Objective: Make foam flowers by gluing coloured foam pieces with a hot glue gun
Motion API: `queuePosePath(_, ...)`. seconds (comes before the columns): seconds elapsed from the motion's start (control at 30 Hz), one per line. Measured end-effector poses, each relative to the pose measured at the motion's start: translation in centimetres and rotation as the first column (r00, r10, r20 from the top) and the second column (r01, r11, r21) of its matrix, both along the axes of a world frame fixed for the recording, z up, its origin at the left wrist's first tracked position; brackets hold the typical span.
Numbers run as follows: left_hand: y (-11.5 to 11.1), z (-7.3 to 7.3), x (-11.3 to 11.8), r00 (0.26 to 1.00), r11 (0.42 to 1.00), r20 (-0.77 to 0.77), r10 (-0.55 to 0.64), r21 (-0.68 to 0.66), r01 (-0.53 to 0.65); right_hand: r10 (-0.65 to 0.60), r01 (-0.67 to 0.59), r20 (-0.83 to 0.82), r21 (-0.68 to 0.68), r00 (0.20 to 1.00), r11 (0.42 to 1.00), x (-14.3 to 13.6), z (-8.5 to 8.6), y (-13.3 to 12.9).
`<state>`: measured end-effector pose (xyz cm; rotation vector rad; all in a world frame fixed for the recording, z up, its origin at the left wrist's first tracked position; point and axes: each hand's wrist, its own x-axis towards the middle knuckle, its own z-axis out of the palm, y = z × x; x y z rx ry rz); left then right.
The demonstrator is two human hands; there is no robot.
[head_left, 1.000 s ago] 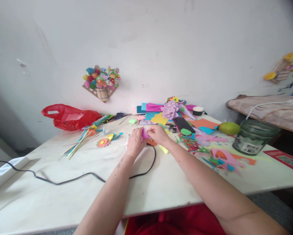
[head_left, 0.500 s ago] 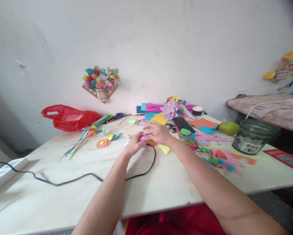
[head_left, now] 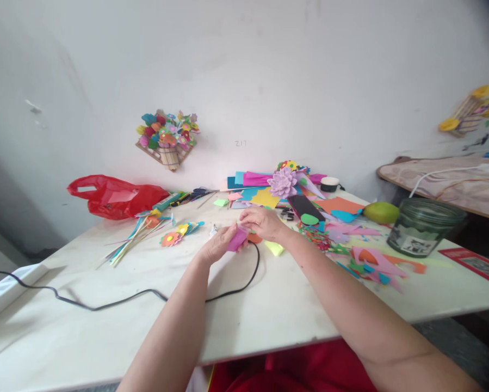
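A small purple piece (head_left: 237, 238) is between my hands above the middle of the white table (head_left: 146, 326). My left hand (head_left: 220, 243) is closed on its left side. The fingers of my right hand (head_left: 261, 222) are pinched together at its upper edge; what lies between these fingertips is too small to make out. An orange piece (head_left: 254, 238) shows just under my right hand, with a yellow-green piece (head_left: 274, 248) to its right. A black cable (head_left: 236, 292) runs out from beneath my hands.
Foam flowers (head_left: 171, 238), thin sticks (head_left: 125, 247) and a red bag (head_left: 117, 196) lie to the left. Rightward are a phone (head_left: 303, 208), colored scraps (head_left: 375, 264), a green fruit (head_left: 382, 213) and a glass jar (head_left: 421, 228). Stacked sheets (head_left: 256, 178) lie at the back.
More of the purple piece now shows between my hands, spread toward me. My left hand has shifted slightly left and turned, and my right fingers have drawn together.
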<state>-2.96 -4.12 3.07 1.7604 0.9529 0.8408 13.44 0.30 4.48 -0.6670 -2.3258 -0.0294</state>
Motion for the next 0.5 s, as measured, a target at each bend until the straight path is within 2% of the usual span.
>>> queuePosePath(0.13, 0.0, 0.1, 0.2, 0.998, 0.999, -0.059, 0.021, -0.025, -0.022, -0.062, 0.061, -0.025, -0.023, 0.998, 0.998, -0.3, -0.3, -0.1)
queuePosePath(0.27, -0.1, 0.2, 0.3, 0.999, 1.000, -0.033, 0.029, -0.009, -0.029, -0.101, 0.092, -0.091, -0.095, 0.991, 0.991, -0.6, -0.5, 0.1)
queuePosePath(0.4, -0.1, 0.2, 0.1, 0.996, 0.997, -0.038, 0.082, 0.012, -0.082, -0.033, -0.012, -0.226, -0.196, 0.974, 0.980, -0.4, 0.1, -0.3)
queuePosePath(0.5, 0.0, 0.0, -0.1, 0.997, 0.997, 0.005, 0.073, 0.020, -0.073, 0.030, -0.101, -0.296, -0.230, 0.955, 0.968, 0.0, 0.8, -1.0)
